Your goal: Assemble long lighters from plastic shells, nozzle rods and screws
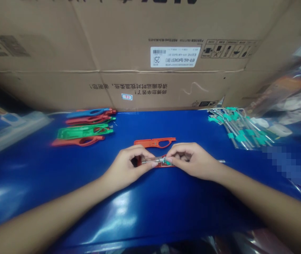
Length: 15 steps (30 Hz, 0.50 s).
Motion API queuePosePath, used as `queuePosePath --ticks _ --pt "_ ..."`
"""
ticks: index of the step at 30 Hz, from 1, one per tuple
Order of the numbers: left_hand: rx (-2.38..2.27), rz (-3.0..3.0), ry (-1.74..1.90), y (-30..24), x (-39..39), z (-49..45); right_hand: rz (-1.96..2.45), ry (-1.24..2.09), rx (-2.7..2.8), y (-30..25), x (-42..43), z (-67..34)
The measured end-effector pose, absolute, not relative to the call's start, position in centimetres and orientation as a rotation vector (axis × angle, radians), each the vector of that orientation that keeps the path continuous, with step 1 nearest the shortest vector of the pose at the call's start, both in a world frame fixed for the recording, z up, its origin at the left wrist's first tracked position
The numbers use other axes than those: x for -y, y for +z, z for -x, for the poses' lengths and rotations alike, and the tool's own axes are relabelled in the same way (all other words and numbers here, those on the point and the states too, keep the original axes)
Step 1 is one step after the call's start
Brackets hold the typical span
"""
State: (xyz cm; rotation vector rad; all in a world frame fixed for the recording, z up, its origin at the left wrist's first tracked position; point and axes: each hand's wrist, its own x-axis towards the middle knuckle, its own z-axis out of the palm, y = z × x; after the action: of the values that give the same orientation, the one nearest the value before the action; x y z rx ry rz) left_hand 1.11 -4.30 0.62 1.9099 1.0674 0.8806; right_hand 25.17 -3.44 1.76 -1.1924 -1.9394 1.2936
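Note:
Between thumb and fingertips, my left hand (129, 163) pinches a slim clear fuel tank (149, 161) with a metal valve end, which looks like the inside of a long-necked lighter. My right hand (192, 160) is closed on a small green trigger piece (167, 162) touching the tank's right end. A metal tube (221, 161) sticks out beyond the right hand and seems joined to that piece; the join is hidden. Beneath both hands lies a red lighter shell half (163, 166), mostly covered. Just behind them rests an orange shell half (147, 143), its inner side up.
Blue, red, green and orange lighter shells (85, 132) are lined up at the back left. At the back right lies a pile of metal tubes with green pieces (241, 128). A large cardboard box (129, 53) walls off the rear of the blue table (129, 218). Plastic bags (298, 102) stand right.

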Motion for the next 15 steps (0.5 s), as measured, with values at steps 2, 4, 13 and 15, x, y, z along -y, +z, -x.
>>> queuePosePath --ticks 2,4,13,15 --pt "-1.077 -1.907 0.879 0.5 4.33 -1.08 1.195 1.297 1.92 1.47 3.46 -24.96" --pt "-1.091 -1.893 0.879 0.41 4.34 -1.08 1.205 1.297 1.9 1.28 3.46 -24.77" --pt "-1.1 -1.903 0.855 0.52 4.26 -1.14 1.247 1.294 1.905 1.31 3.48 -24.61" --pt "-1.081 -1.922 0.838 0.87 4.19 -1.01 1.263 1.306 1.903 1.41 3.53 -24.71"
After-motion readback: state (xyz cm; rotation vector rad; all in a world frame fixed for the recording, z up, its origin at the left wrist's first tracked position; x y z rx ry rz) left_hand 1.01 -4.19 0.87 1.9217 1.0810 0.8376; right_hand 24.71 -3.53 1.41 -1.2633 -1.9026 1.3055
